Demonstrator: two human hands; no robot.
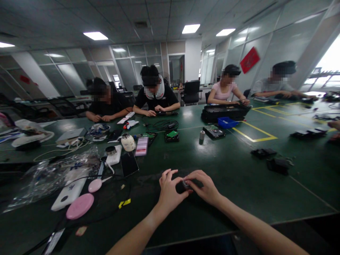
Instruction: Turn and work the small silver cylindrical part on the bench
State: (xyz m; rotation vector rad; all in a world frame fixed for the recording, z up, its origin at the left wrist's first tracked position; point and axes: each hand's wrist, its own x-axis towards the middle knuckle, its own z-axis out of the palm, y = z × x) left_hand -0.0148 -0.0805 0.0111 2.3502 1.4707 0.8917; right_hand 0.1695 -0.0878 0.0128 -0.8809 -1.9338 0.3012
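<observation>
On the near side of the upright metal cylinder [202, 137], I have a small round piece [185, 183] mostly hidden between two hands. My left hand [169, 187] bends thumb and forefinger into a partial ring around it, its other fingers spread; my right hand [203, 186] pinches at it, nearly closed. I can't tell how firmly, or whether it touches the table [239, 173]. Uneven fingertip pressure could pop it loose, and its roundness could send it rolling toward the cylinder.
</observation>
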